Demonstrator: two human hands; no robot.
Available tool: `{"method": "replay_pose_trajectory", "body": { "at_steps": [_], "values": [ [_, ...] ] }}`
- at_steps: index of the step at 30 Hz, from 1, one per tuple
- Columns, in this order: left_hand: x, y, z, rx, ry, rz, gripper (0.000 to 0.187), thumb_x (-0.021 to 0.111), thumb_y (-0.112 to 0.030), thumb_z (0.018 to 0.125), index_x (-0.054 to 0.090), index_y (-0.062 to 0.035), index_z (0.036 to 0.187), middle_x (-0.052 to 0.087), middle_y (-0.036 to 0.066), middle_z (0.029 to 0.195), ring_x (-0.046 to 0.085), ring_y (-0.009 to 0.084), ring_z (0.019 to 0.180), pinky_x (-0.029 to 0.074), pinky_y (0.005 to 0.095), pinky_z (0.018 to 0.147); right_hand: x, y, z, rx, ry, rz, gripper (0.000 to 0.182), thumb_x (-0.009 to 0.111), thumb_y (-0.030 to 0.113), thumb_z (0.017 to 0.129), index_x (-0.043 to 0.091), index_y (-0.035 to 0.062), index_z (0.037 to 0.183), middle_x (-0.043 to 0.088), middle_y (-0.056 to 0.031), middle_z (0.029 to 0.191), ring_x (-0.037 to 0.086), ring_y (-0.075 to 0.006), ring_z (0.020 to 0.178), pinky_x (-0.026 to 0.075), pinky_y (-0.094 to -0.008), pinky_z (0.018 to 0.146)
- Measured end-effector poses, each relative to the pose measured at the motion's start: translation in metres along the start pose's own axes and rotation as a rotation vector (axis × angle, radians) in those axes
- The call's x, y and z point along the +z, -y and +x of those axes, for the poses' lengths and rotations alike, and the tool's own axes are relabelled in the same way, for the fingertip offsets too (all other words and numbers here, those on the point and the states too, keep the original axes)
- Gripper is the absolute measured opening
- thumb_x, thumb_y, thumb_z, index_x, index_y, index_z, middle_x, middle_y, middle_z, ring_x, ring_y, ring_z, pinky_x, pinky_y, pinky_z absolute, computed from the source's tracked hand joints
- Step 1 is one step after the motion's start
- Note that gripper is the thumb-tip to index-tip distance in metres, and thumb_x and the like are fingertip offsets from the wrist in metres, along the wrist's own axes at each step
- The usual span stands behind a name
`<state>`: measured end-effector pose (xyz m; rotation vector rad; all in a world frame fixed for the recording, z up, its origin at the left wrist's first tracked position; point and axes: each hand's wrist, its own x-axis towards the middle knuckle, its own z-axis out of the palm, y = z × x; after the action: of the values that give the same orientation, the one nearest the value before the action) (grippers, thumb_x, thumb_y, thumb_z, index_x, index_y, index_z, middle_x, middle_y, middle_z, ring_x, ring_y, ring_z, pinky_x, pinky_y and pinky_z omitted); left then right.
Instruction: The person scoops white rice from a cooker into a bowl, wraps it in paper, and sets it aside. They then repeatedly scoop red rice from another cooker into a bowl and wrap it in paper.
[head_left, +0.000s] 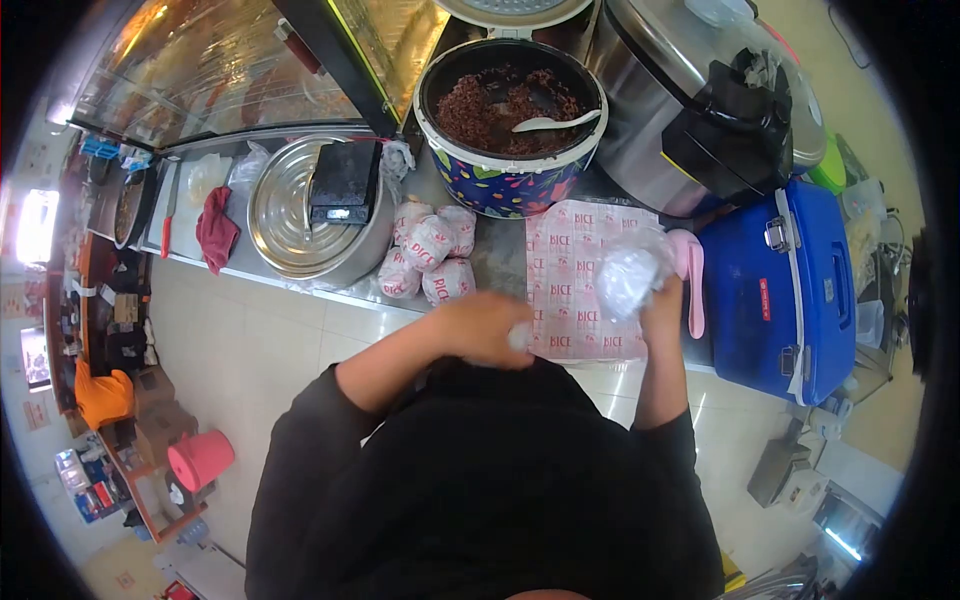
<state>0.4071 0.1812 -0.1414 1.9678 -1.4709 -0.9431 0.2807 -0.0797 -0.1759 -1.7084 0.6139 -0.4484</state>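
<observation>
A crumpled clear plastic bag (630,280) is in my right hand (662,305), whose fingers close around its lower right side. It hangs over a sheet of printed wrapping paper (562,300) marked RICE, lying at the counter's front edge. Left of that sheet, my left hand (485,328) is curled and slightly smeared by motion. A small whitish thing shows at its fingertips, and I cannot tell what it is. Several paper-wrapped rice packs (430,245) are piled just beyond this hand. A pink rice paddle (695,290) lies beside my right hand.
Behind the paper stands an open rice cooker (500,185) of dark red rice with a white paddle (555,122). On a lidded steel pot (285,225) rests a black scale (345,180). A blue cooler box (765,300) bounds the right side; a maroon cloth (216,230) lies left.
</observation>
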Motion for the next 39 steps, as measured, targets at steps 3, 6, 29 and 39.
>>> {"method": "replay_pose_trajectory", "body": {
  "at_steps": [3,6,29,39],
  "values": [
    [-0.027,0.006,0.041,-0.203,-0.127,0.185,0.056,0.068,-0.047,0.073,0.063,-0.001,0.105,0.067,0.02,0.1,0.064,0.0366,0.096,0.05,0.0454,0.084,-0.006,0.028,-0.008,0.021,-0.095,0.035,0.031,0.06,0.004,0.079,0.062,-0.0023,0.11,0.066,-0.0087,0.096,0.062,-0.0169,0.091,0.05,-0.0309,0.08],
    [-0.014,0.044,0.07,-0.303,-0.018,0.451,0.06,0.066,-0.054,0.073,0.062,-0.0076,0.112,0.067,0.021,0.098,0.063,0.0375,0.096,0.05,0.0483,0.081,-0.011,0.002,-0.009,0.144,-0.107,0.328,0.03,0.061,0.006,0.081,0.062,-0.0011,0.11,0.067,-0.0096,0.098,0.062,-0.0176,0.094,0.05,-0.0307,0.084],
    [-0.094,0.057,-0.052,0.214,-0.984,-1.55,0.089,0.046,-0.075,0.079,0.035,-0.014,0.142,0.051,0.012,0.133,0.055,0.0331,0.117,0.048,0.0559,0.094,0.168,0.136,0.214,-0.532,0.712,-1.74,0.019,0.069,0.022,0.076,0.076,0.0161,0.093,0.072,-0.0071,0.094,0.069,-0.0253,0.092,0.049,-0.0393,0.075],
    [-0.137,0.046,-0.004,0.041,-1.199,-1.72,0.076,0.037,-0.07,0.088,0.039,-0.0135,0.139,0.052,0.014,0.131,0.052,0.0417,0.117,0.045,0.0633,0.093,0.226,0.132,0.251,-1.146,0.725,-1.495,0.019,0.055,0.018,0.087,0.069,0.014,0.099,0.069,-0.0042,0.085,0.069,-0.0251,0.085,0.053,-0.0386,0.067]
  ]
}}
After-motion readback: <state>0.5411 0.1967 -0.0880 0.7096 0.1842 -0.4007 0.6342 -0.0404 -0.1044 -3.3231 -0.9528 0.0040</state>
